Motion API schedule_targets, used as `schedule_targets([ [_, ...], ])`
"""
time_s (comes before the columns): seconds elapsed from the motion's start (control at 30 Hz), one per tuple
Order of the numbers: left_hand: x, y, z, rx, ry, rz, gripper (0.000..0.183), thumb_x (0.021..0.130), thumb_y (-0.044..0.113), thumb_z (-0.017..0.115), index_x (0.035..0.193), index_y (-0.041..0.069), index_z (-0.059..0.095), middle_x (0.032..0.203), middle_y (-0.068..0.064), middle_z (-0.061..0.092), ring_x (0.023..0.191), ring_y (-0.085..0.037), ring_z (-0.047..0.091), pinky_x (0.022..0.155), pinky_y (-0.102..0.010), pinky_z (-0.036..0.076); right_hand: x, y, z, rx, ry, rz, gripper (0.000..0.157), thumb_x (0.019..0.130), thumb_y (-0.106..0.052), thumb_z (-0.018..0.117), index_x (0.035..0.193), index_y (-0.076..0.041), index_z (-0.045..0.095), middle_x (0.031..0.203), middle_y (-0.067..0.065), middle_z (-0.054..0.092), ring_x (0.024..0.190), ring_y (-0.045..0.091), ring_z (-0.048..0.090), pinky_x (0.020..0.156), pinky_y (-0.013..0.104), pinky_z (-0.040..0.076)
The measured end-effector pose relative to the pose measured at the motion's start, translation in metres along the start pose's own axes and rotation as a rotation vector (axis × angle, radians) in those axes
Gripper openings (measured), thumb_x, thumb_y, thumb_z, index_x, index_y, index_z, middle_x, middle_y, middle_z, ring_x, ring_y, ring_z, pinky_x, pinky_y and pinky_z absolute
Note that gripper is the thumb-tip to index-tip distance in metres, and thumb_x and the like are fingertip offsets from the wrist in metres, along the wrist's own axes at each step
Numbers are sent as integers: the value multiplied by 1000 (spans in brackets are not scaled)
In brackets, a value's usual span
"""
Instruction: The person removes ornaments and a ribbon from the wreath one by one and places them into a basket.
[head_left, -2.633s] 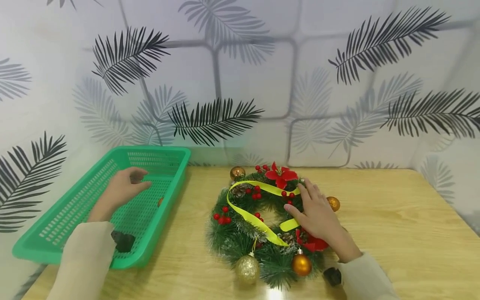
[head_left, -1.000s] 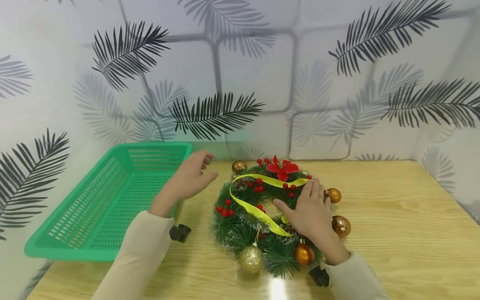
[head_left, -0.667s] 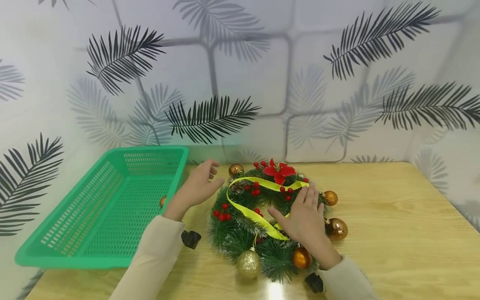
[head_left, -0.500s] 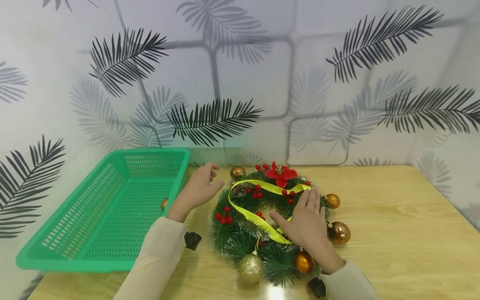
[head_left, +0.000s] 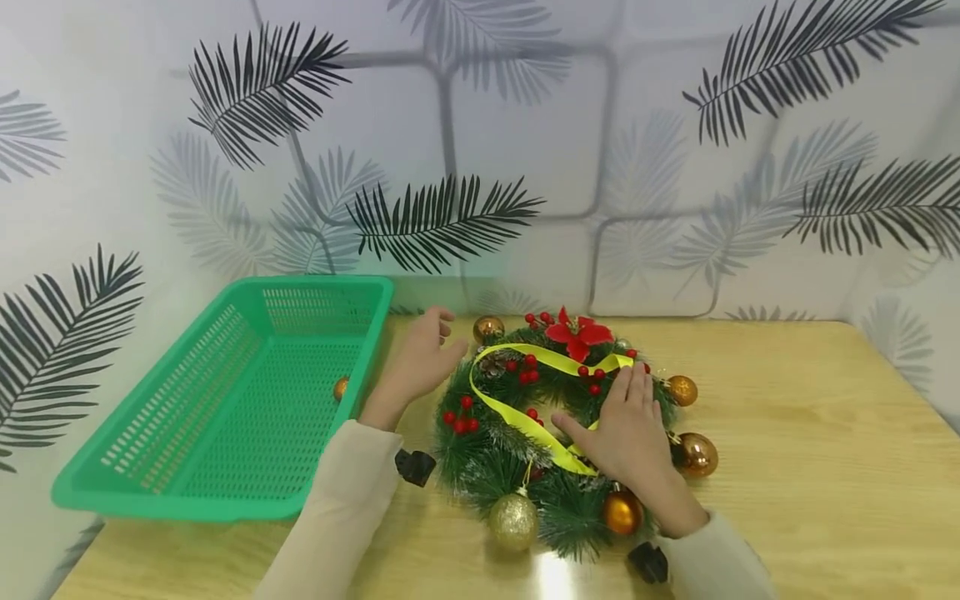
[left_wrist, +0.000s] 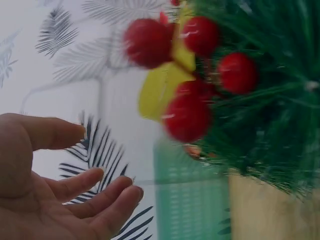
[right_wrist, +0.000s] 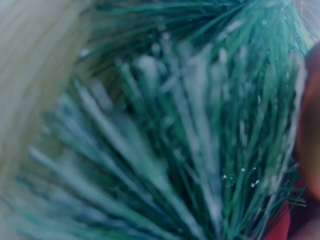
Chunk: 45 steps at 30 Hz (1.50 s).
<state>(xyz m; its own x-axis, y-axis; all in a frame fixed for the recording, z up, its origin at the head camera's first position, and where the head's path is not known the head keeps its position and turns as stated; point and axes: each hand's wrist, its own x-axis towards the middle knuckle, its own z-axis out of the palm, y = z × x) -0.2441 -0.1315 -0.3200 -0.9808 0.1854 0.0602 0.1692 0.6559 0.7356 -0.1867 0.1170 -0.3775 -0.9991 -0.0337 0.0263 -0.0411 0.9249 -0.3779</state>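
Note:
A green Christmas wreath (head_left: pixel 480 467) lies on the table, trimmed with red berries (head_left: pixel 461 425), a red poinsettia (head_left: pixel 577 335), baubles and a loose yellow ribbon (head_left: pixel 517 421). My right hand (head_left: pixel 628 433) rests on the wreath's right side with fingers extended, covering part of the ribbon. Just left of the wreath is my left hand (head_left: pixel 422 360), apart from it, its fingers loosely bent and holding nothing. The left wrist view shows that hand (left_wrist: pixel 60 185) beside the berries (left_wrist: pixel 187 117). Blurred pine needles (right_wrist: pixel 165 140) fill most of the right wrist view.
A green plastic basket (head_left: pixel 187 506) stands at the left, with an orange bauble (head_left: pixel 341 388) inside near its right wall. Around the wreath hang a gold glitter bauble (head_left: pixel 513 522), an orange bauble (head_left: pixel 622 512) and copper ones (head_left: pixel 697 455). A patterned wall backs the table (head_left: pixel 810 433).
From over the basket, my left hand has moved right to the wreath's left edge. My right hand has shifted slightly on the wreath, and a copper bauble beside it has come into view.

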Motion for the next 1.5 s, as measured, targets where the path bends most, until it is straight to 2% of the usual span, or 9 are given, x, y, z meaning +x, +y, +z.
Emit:
schedule_targets([
  [0.1,4,-2,4,-29,-5,-20,49,92,21,49,135,0,39,132,-24,47,121,-39,48,95,-51,44,2,1,-2,-3,11,-16,113,86,-67,50,143,21,6,150,40,-2,139,55,4,107,66,21],
  [0.23,8,-9,7,-41,23,-44,48,91,17,49,135,-1,40,131,-25,48,118,-39,49,93,-50,45,3,3,-2,7,16,-37,110,87,-62,53,143,21,7,150,40,0,139,55,5,107,66,21],
  [0.53,15,-22,11,-39,57,-59,46,91,17,49,132,-2,43,130,-26,49,116,-39,51,93,-51,44,7,9,-4,23,27,-92,111,86,-63,55,144,19,8,151,38,5,140,53,7,111,62,17],
  [0.77,23,-33,17,-39,71,-53,45,89,15,49,129,-4,45,128,-27,50,117,-40,50,93,-51,44,9,18,-4,39,34,-131,109,84,-59,60,144,19,12,151,37,5,140,53,9,111,63,18],
  [1.0,28,-36,18,-54,82,-45,46,87,15,51,129,-5,46,126,-28,51,116,-42,50,93,-52,44,15,25,-5,33,49,-168,110,84,-59,61,145,18,11,152,36,6,140,52,11,110,63,21],
  [1.27,33,-40,19,-55,64,-36,47,89,14,52,131,-5,45,128,-31,49,115,-44,50,93,-53,44,19,33,-7,28,13,-201,111,84,-63,58,146,15,10,153,34,6,141,51,12,110,62,20],
  [1.5,35,-41,20,-61,53,-83,50,90,17,54,135,-2,42,135,-30,44,122,-44,47,96,-54,43,27,39,-9,25,-34,-260,110,84,-69,50,148,10,9,156,28,4,143,46,10,110,61,22],
])
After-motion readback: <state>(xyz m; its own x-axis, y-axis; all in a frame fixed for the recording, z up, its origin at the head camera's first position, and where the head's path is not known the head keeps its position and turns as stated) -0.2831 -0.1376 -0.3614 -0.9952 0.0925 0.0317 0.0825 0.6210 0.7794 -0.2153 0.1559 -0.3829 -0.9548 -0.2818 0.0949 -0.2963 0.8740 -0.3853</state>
